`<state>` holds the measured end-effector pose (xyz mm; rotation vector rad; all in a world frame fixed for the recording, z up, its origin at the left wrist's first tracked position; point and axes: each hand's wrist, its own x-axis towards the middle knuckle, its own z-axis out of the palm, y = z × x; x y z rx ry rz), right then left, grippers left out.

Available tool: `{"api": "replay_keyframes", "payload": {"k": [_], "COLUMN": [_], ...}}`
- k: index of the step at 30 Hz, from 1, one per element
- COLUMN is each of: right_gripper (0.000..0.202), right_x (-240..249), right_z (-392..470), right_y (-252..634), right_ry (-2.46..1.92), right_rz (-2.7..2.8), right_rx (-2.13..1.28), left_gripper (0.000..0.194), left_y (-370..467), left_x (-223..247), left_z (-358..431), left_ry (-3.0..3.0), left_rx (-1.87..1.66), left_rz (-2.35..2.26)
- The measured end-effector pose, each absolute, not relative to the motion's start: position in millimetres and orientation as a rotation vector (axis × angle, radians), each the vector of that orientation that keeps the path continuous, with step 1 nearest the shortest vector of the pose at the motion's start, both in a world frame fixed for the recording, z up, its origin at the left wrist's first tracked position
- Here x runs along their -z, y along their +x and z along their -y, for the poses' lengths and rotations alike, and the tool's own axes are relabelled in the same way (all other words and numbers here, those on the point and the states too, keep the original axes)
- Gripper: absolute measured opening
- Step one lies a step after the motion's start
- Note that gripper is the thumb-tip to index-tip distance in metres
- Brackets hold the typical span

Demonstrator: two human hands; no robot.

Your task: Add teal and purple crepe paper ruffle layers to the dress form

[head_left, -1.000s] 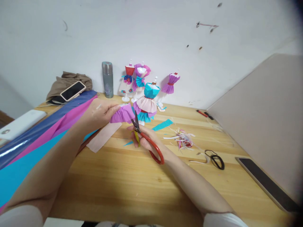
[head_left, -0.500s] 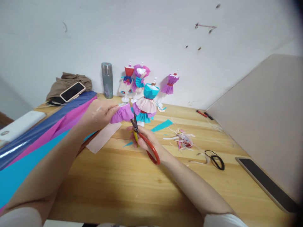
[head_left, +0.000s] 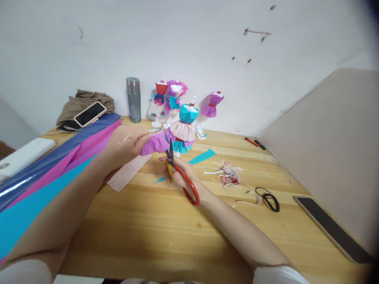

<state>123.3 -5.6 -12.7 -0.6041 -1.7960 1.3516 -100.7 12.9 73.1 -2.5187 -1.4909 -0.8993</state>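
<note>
My left hand (head_left: pixel 128 142) pinches a gathered strip of purple crepe paper (head_left: pixel 154 142) between thumb and fingers, its free end pointing right. Low on the right of that strip, my right hand (head_left: pixel 180 170) grips a pair of scissors (head_left: pixel 189 186) with one red and one yellow handle. The blades point up, close to the strip's right end and nearly closed. Just behind stands a small dress form (head_left: pixel 189 115) in a turquoise top and layered pink, purple and turquoise skirt. A pale pink paper strip (head_left: pixel 129 173) lies under my left wrist.
More dressed forms (head_left: pixel 212 105) and a thermos (head_left: pixel 134 100) stand by the wall. Coloured paper sheets (head_left: pixel 56 179), a phone (head_left: pixel 90 113) and a white device (head_left: pixel 26 157) lie left. Paper scraps (head_left: pixel 230 173), a turquoise strip (head_left: pixel 202 156), a black band (head_left: pixel 270 201) and a dark tablet-like slab (head_left: pixel 331 228) lie right.
The purple strip has shifted slightly right and its free end has lifted away from the blades. The scissors have turned more upright, with the blades closer together.
</note>
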Motion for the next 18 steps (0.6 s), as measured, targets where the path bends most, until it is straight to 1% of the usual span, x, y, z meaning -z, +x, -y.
{"api": "replay_keyframes", "payload": {"k": [3,9,18], "right_gripper": [0.056,0.058,0.064], "right_x": [15,22,22], "right_z": [5,2,2], "right_y": [123,125,124], "right_ry": [-0.565,-0.562,-0.553], "right_rz": [1.769,1.781,1.738], "right_rx": [-1.347,-1.305,-1.389], "left_gripper": [0.04,0.041,0.047], "left_y": [-100,-102,-98], "left_x": [-69,-58,-68], "left_z": [-14,-20,-14], "left_ry": [-2.484,-2.431,-2.446], "left_rx": [0.912,0.953,0.798], "left_rz": [1.421,1.315,1.33]}}
